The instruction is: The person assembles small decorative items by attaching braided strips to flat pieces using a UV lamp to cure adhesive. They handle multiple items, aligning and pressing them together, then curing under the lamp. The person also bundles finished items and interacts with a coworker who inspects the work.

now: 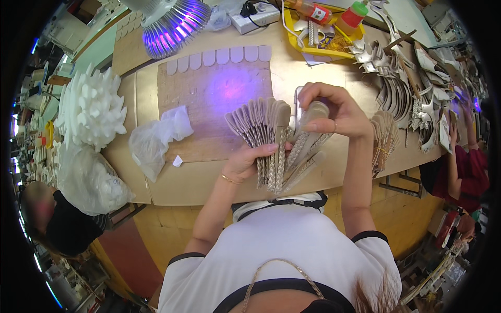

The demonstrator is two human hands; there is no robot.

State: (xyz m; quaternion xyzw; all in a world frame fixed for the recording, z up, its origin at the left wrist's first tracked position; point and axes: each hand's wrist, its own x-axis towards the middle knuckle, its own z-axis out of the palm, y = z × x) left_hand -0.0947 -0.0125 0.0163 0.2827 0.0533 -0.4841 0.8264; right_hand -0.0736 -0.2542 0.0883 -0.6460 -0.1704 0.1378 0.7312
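A fanned stack of beige braided straps (266,117) with flat, rounded ends stands upright in my left hand (248,160), thumb pressed across its front. To the right, my right hand (338,107) is closed, thumb and fingers bent around the rounded upper ends of more straps (313,119). Their braided lower parts slant down behind the left hand's stack, and my palm hides some of them. Both hands are close together above the near edge of the table. Beyond them, on a brown board (193,99), lies a row of pale rounded tabs (222,56).
A finned lamp (177,31) shines violet light onto the board. Crumpled plastic (156,141) and white spiky foam (91,109) are at left. A yellow tray (326,51) holds bottles at the back. Bundled straps (383,138) and shaped pieces (399,99) lie at right, near another person (459,172).
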